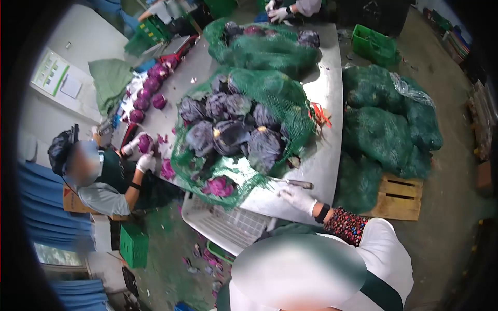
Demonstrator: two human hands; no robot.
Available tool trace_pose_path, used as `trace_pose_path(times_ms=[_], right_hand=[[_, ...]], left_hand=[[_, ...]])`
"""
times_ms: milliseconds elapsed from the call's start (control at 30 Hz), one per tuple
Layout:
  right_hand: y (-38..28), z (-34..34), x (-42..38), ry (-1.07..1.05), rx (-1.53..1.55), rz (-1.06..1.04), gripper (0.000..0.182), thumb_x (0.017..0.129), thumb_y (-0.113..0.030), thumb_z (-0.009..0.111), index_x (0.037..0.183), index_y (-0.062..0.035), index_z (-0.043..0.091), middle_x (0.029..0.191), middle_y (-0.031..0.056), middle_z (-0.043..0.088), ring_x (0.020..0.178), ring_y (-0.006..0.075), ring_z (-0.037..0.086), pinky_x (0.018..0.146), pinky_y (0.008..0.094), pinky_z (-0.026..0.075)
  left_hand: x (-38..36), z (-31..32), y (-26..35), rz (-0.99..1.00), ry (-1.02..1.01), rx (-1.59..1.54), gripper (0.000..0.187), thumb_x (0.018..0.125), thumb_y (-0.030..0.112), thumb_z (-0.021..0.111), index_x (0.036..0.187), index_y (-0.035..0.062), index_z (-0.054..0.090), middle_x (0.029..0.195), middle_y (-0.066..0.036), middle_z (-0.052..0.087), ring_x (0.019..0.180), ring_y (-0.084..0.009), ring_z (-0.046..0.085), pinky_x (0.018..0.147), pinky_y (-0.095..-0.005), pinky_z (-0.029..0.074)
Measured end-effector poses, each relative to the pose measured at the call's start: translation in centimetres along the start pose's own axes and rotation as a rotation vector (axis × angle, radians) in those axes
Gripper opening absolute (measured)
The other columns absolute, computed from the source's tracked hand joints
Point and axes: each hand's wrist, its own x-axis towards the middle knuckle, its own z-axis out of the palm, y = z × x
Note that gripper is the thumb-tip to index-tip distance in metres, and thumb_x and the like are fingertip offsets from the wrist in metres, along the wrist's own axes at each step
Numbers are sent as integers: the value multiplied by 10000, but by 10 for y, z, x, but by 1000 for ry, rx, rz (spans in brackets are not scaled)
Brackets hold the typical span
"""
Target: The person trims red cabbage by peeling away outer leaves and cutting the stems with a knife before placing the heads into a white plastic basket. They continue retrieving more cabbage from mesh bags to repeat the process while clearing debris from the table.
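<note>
**Our right hand (298, 198) is lying open beside the knife (300, 184)**

We are standing at the metal table (324, 150), the broadest thing before us. Past its right edge, full green sacks (376, 135) are lying heaped, some of them on a wooden pallet (397, 197). On the table, the open green net bag (295, 106) is spreading around and under dark purple cabbages (228, 136), and another filled net bag (264, 52) is lying beyond it. A co-worker (111, 179) at the left side is holding a bright purple cabbage (144, 143) between two gloved hands, near a row of similar peeled heads (151, 85). A pale plastic crate (223, 220) is sitting below the near edge. Inside the near part of the open net, a magenta cabbage piece (220, 187) is showing its leaves.

Our gloved right hand is resting near the table's edge, its fingers partly spread and gripping nothing. The knife is lying just beyond these fingers, its blade pointing toward the net. We cannot tell how our left hand is held.
</note>
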Motion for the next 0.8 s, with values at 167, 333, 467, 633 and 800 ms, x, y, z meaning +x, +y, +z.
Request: trace_pose_path(times_ms=[167, 333, 467, 633, 800], right_hand=[[-4, -38, -1, 40, -355, -11, 245, 877, -198, 522, 1043, -37, 602, 991, 194, 611, 982, 342, 581, 844, 450, 463], [25, -28, 7, 25, -831, -22, 423, 758, -209, 651, 1131, -45, 537, 1096, 158, 539, 1019, 323, 518, 852, 418, 444], [59, -21, 9, 1, -926, -111, 318, 752, -140, 640, 1044, -49, 558, 1036, 151, 568, 961, 317, 553, 832, 400, 456], [30, -42, -19, -170, -720, 32, 252, 757, -70, 607, 1001, -43, 546, 990, 150, 586, 933, 321, 585, 810, 414, 472], [-19, -49, -18, 164, -280, 132, 195, 800, -70, 595, 977, -66, 512, 849, 141, 622, 747, 325, 621, 674, 390, 480]], left_hand=[[-20, -3, -6, -108, -49, 28, 308, 824, 311, 566, 934, 48, 682, 1012, -173, 668, 960, -319, 632, 824, -422, 497], [-19, -8, -16, -163, -104, 89, 336, 827, 346, 570, 932, 50, 688, 1019, -175, 672, 966, -317, 638, 817, -424, 503], [15, -14, -15, -159, -180, 171, 359, 829, 374, 573, 930, 51, 693, 1024, -177, 676, 970, -315, 642, 811, -426, 507], [63, -112, 108, 216, -415, 862, 386, 810, 407, 580, 946, 69, 708, 993, -219, 668, 960, -356, 647, 808, -442, 516], [94, -151, 333, 811, -206, -419, 250, 913, 138, 595, 1110, -11, 638, 1045, -112, 661, 891, -157, 637, 792, -279, 500]])
